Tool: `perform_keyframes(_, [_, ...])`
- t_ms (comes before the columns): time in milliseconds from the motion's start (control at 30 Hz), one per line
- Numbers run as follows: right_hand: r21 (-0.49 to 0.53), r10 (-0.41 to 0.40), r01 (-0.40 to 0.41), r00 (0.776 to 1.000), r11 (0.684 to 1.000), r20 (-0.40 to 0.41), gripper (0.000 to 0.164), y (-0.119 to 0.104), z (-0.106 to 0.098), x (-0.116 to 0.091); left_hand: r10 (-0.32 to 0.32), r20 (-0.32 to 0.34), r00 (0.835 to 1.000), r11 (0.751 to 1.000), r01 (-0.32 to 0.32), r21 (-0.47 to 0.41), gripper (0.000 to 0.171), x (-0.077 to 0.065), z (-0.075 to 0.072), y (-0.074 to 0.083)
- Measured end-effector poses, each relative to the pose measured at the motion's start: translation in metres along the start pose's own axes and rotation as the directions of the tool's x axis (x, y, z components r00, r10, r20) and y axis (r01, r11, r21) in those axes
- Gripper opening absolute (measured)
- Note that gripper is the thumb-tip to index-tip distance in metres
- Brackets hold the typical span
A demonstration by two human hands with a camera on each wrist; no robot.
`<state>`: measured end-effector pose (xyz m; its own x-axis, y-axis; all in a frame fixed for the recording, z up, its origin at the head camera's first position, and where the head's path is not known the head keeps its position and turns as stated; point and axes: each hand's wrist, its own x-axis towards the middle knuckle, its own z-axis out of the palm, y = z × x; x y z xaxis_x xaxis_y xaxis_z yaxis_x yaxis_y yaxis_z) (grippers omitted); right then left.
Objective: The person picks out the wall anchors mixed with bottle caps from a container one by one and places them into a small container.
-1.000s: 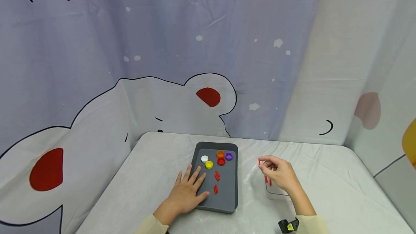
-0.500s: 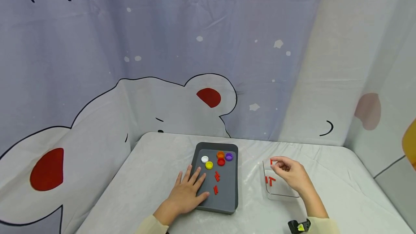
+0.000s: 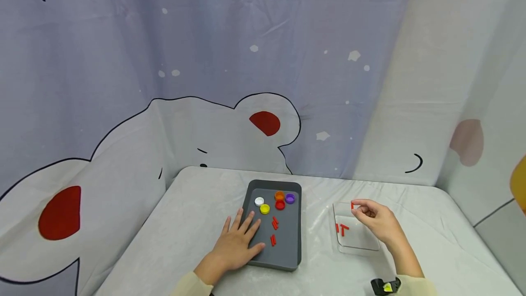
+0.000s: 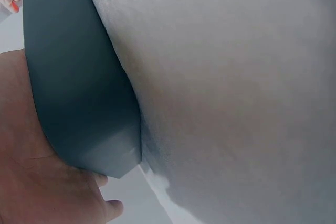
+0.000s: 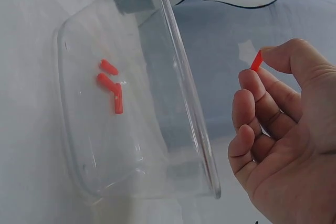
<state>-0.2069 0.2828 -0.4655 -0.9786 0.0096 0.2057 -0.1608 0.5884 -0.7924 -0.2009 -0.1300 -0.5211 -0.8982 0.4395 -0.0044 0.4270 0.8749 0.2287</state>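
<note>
My right hand pinches a small red stick between thumb and index finger, above a clear plastic box. Inside that box lie three more red sticks, two of them touching. My left hand rests with spread fingers on the left edge of a dark grey tray. On the tray lie red sticks in two small groups. The left wrist view shows the tray's side wall beside the palm.
Toward the tray's far end sit several small round caps: white, yellow, orange, red and purple. A white cloth covers the table. Printed curtains hang behind it.
My right hand has moved right over the clear box with the red stick still pinched, uncovering more of the box and the sticks in it. The left hand has stayed on the tray.
</note>
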Motion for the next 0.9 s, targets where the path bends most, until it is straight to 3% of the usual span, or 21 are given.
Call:
perform_keyframes(567, [0.003, 0.012, -0.012, 1.0, 1.0, 0.003, 0.038, 0.006, -0.007, 0.001, -0.023, -0.002, 1.0, 0.999, 0.023, 0.031, 0.074, 0.002, 0.004, -0.002])
perform_keyframes(700, [0.02, 0.002, -0.002, 1.0, 1.0, -0.001, 0.035, 0.005, 0.0, 0.003, -0.023, -0.003, 1.0, 0.999, 0.023, 0.033, 0.074, 0.002, 0.003, -0.001])
perform_keyframes(900, [0.052, -0.022, 0.019, 0.998, 0.998, 0.061, 0.034, -0.004, 0.021, 0.008, -0.029, 0.002, 1.0, 0.999, 0.029, 0.037, 0.074, 0.002, 0.004, -0.001])
